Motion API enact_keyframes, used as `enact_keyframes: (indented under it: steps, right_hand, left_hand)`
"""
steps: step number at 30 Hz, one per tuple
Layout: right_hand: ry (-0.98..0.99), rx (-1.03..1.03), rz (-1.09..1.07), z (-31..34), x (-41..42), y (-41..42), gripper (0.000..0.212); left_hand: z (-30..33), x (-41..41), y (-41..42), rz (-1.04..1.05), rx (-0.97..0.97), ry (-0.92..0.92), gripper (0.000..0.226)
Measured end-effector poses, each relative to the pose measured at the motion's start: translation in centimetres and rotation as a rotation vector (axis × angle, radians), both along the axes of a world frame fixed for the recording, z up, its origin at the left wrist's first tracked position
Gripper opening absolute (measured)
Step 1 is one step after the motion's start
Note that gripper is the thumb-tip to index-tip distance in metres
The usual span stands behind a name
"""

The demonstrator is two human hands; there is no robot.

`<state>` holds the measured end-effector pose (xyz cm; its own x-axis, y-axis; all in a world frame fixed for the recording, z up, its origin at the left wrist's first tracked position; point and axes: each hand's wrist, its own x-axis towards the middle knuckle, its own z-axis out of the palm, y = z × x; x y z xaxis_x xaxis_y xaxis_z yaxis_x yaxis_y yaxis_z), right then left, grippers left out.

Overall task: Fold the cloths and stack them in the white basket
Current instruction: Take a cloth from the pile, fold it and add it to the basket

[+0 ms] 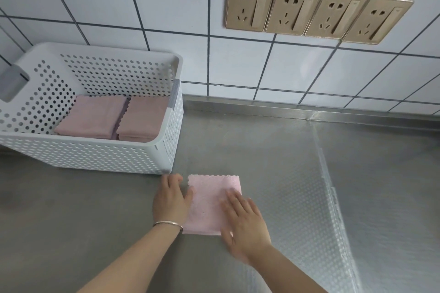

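Note:
A folded pink cloth [208,200] with a scalloped far edge lies flat on the steel counter, just in front of the white basket's right corner. My left hand [171,198] lies at the cloth's left edge, thumb on the cloth, fingers extended onto the counter. My right hand [245,223] presses flat on the cloth's right near part with straight fingers. The white perforated basket [95,157] stands at the left against the wall. Inside it sit two stacks of folded pink cloths [92,116], side by side, with a purple edge between them.
The steel counter [71,209] runs to a tiled wall with a row of gold sockets [316,10]. A clear embossed plastic sheet [316,197] lies on the counter's right half, its edge crinkled. The basket has a grey handle [12,83] at its left.

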<state>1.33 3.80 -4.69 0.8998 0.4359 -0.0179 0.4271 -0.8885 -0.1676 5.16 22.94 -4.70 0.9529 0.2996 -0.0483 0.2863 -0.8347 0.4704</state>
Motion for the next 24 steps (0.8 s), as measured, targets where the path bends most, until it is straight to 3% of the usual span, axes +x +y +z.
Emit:
enact_keyframes:
  steps: [2,6,9,14,16,18,20,22,24]
  right_hand:
    - [-0.043,-0.008,-0.027,0.6,0.9,0.2,0.054]
    - [0.128,-0.065,-0.100,0.0,2.6,0.1,0.057]
    - [0.185,-0.086,-0.107,-1.1,2.6,-0.3,0.063]
    - [0.208,-0.088,-0.097,-1.6,2.8,-0.2,0.065]
    - [0.231,-0.063,-0.111,-1.3,3.2,-0.2,0.064]
    - [0.195,-0.035,-0.136,-0.5,3.4,-0.2,0.062]
    - [0.188,0.049,-0.181,0.0,3.6,-0.2,0.057]
    - [0.333,0.266,-0.439,1.0,3.8,-0.3,0.053]
    - [0.416,0.476,-0.744,1.7,3.8,-0.5,0.048]
  left_hand:
    - [-0.5,-0.6,-0.3,-0.232,0.189,-0.126,0.039]
    - [-2.3,-1.6,-1.1,-0.618,0.320,-0.062,0.058]
    - [-3.2,-1.8,-1.1,-0.660,0.379,0.041,0.067]
    - [-3.8,-1.2,-0.6,-0.649,0.371,0.053,0.084]
    - [-3.8,-1.1,-0.9,-0.637,0.341,0.060,0.081]
    - [-3.3,-1.1,-1.1,-0.578,0.267,0.036,0.068]
    - [-2.5,-1.3,-1.2,-0.352,0.116,-0.033,0.050]
    - [-1.0,-1.6,-1.1,-0.010,-0.059,0.008,0.036]
    - [-0.2,-2.0,-0.7,0.176,-0.004,0.149,0.030]
